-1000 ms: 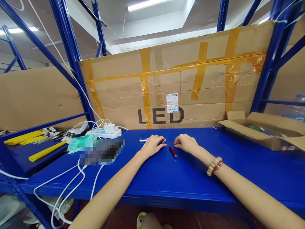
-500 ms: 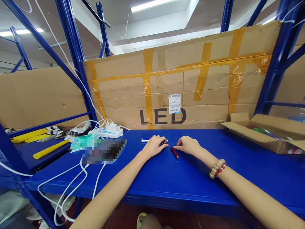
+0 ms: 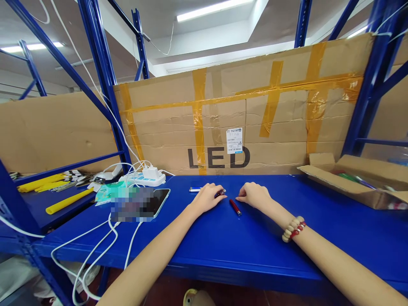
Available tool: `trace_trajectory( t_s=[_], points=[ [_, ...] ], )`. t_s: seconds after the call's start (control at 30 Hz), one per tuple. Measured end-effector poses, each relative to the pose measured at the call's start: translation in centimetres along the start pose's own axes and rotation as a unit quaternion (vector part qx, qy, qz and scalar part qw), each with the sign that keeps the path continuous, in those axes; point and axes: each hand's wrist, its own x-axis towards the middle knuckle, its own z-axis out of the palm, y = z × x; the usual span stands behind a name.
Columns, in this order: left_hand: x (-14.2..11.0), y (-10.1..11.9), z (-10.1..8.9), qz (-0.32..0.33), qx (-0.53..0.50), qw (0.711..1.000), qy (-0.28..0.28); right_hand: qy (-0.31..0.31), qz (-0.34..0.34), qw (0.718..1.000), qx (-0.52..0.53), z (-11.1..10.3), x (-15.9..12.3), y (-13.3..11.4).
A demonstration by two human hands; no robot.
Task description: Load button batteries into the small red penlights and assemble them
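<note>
Blue metal worktop [image 3: 223, 243]: slim red metal-tipped stick [image 3: 235, 207] between left grip [image 3: 208, 197] and right grip [image 3: 254, 195], slightly nearer front. Short dark-red stick [image 3: 219, 194] between left thumb and fingers. Slim blue-and-silver stick [image 3: 194, 189] just left. Farther left: flat pale-edged phone [image 3: 163, 199]; white plastic power strip [image 3: 157, 182] behind it. Far right: open brown cardboard box [image 3: 356, 198]. Behind all: tall brown cardboard panel [image 3: 162, 131].

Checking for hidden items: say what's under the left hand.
Part of a dark lighter shows under the left hand, between thumb and fingers; the rest, and anything beneath the palm, is covered.
</note>
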Motion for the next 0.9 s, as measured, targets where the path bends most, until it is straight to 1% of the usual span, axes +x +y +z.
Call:
trace_trajectory(
  t_s=[0.13,0.47,0.67,0.7,0.77,0.83,0.9],
  points=[
    [-0.01,0.04,-0.02,0.0,0.001,1.0,0.002,0.006,-0.005,1.0,0.008,0.13,0.03,0.0],
    [0.0,0.15,-0.15,-0.007,0.005,1.0,-0.007,-0.007,0.009,0.999,0.046,0.14,-0.15,-0.7],
    [0.01,0.15,-0.08,-0.009,0.004,1.0,-0.008,-0.031,-0.006,0.998,0.056,0.03,-0.08,-0.61],
    [0.02,0.12,-0.05,-0.009,0.004,1.0,-0.008,-0.026,-0.009,0.998,0.052,-0.03,-0.06,-0.55],
    [0.04,0.05,0.02,-0.008,0.005,1.0,-0.01,0.008,-0.022,0.998,0.053,-0.19,-0.05,-0.48],
    [0.06,-0.02,0.11,-0.007,0.006,1.0,-0.01,0.055,-0.046,0.994,0.078,-0.32,-0.08,-0.53],
    [0.09,-0.07,0.18,-0.007,0.009,1.0,-0.009,0.083,-0.071,0.987,0.122,-0.31,-0.16,-0.7]
  ],
)
